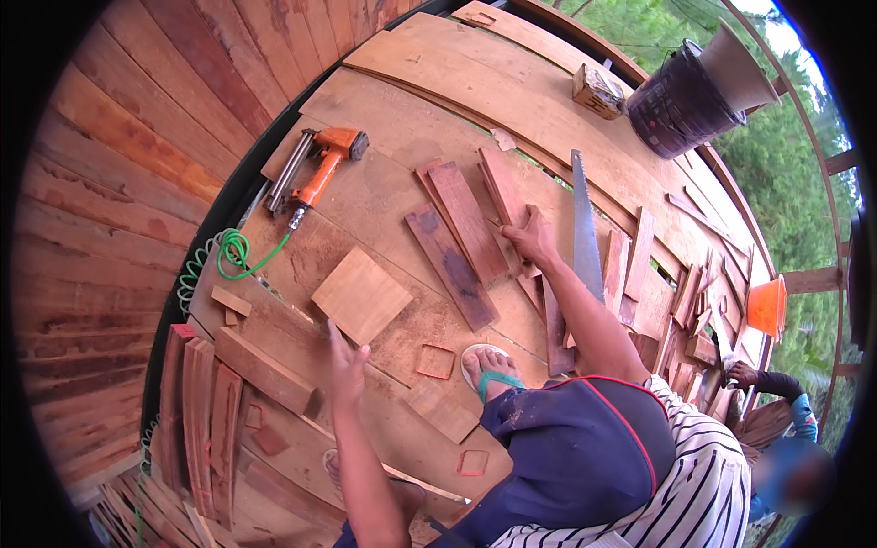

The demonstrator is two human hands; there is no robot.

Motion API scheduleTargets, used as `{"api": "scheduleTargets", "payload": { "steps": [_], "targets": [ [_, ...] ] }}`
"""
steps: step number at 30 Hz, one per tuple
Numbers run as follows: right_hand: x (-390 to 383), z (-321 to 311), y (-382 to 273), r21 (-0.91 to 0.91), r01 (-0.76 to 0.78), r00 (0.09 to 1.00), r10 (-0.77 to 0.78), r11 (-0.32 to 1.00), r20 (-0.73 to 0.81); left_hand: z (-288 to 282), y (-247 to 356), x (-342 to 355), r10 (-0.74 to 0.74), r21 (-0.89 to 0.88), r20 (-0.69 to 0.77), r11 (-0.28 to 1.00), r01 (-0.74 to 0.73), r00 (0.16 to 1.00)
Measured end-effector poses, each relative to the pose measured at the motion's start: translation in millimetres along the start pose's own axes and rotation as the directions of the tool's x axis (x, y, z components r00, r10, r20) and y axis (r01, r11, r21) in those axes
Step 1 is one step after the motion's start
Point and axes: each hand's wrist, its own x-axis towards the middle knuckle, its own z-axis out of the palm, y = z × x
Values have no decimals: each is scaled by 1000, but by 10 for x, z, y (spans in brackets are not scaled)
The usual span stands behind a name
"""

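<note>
Nearest: bent knee in blue shorts, sandalled foot flat on the plank floor.

Left hand: fingers spread, nothing seen in them, slightly blurred. Tips at the near corner of a pale square block; contact can't be told.

Right hand: fingers bent over the near end of a reddish board. Firm grip or mere resting, can't tell. Key relation: board lies ahead and slightly left of these fingers, long axis slanting away to far left, roughly in line with the forearm. Right hand much the nearer; left well apart, block and darker boards between.

Handsaw just right of the right hand, blade pointing away.

Farther: orange nail gun at left, dark bucket at far right, greenery behind.
</note>
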Motion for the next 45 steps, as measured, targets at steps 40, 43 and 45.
{"api": "scheduleTargets", "payload": {
  "steps": [40, 43, 45],
  "targets": [
    [-88, 379, -373, -33, 219, 958, -209, 975, 195, 27, -25, 15, 33, -36, -142, 999, -39, 989],
    [-371, 356, -353, 191, 243, 945, -277, 951, 176, 51, -85, 29, 120, 210, -296, 976, -58, 948],
    [-558, 342, -169, 218, 318, 926, -351, 923, 139, 315, 132, 51, 237, 685, -284, 728, 24, 929]
  ]
}}
